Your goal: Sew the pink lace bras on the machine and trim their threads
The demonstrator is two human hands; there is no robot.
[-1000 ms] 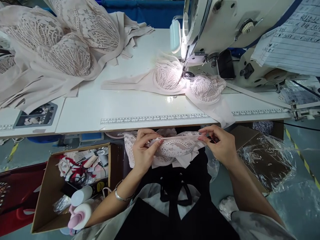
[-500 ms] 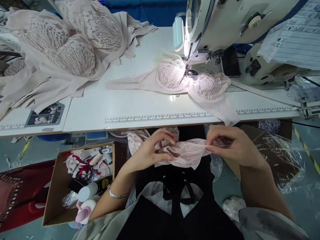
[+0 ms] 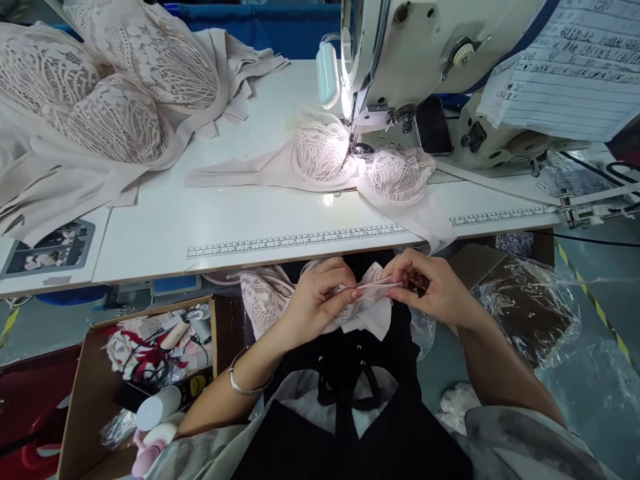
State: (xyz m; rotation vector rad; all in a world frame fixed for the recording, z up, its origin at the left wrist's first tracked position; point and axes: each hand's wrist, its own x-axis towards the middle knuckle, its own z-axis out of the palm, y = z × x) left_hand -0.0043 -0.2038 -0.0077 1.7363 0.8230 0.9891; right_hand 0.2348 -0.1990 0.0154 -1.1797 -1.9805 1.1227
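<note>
Over my lap, just below the table edge, my left hand (image 3: 325, 293) and my right hand (image 3: 425, 280) pinch the edge of a pale pink bra piece (image 3: 373, 317) between thumbs and fingers. Its edge runs stretched between the two hands, and sheer fabric hangs below. More pale lace (image 3: 263, 297) lies to the left of my left hand, partly hidden by it. On the table, another lace bra (image 3: 323, 153) rests under the lit needle area of the sewing machine (image 3: 390, 53), its two cups to either side of the needle. Neither hand touches it.
A pile of lace bras (image 3: 125, 120) covers the table's left side. A printed ruler (image 3: 300, 237) runs along the front edge. A phone (image 3: 434, 127) lies by the machine. On the floor stand a cardboard box (image 3: 83, 393) of bottles and scraps, and plastic wrapping (image 3: 525, 307).
My left hand has gone from loosely open fingers to a pinch on the fabric's edge. The hands are closer together. The whole view has shifted, so the table appears further left.
</note>
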